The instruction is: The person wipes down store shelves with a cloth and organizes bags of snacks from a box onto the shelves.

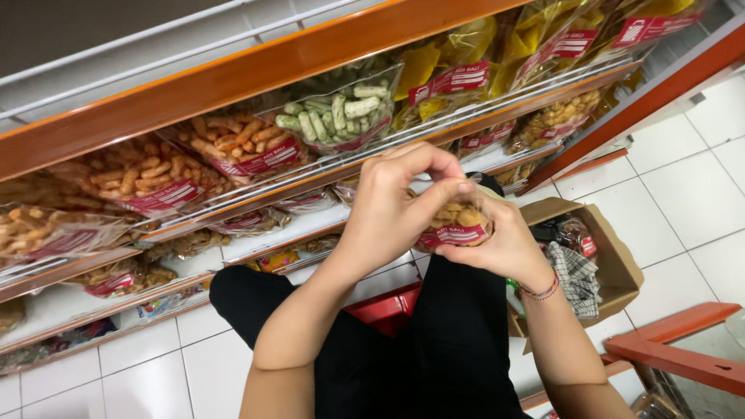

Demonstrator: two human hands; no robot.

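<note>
Both my hands hold one clear snack bag (456,223) of brown fried pieces with a red label, in front of the shelves. My left hand (392,203) covers the bag's left side, its fingers pinching the top edge. My right hand (506,242) cups the bag from below and the right; a beaded bracelet (542,291) sits on that wrist. My legs in black trousers (434,341) are below the hands.
Orange-edged shelves (256,70) hold rows of clear snack bags: orange sticks (240,143), green sticks (341,112), yellow chips (466,62). An open cardboard box (613,256) with bags and a checked cloth stands on the white tiled floor at right. A red crate (384,306) lies under my arms.
</note>
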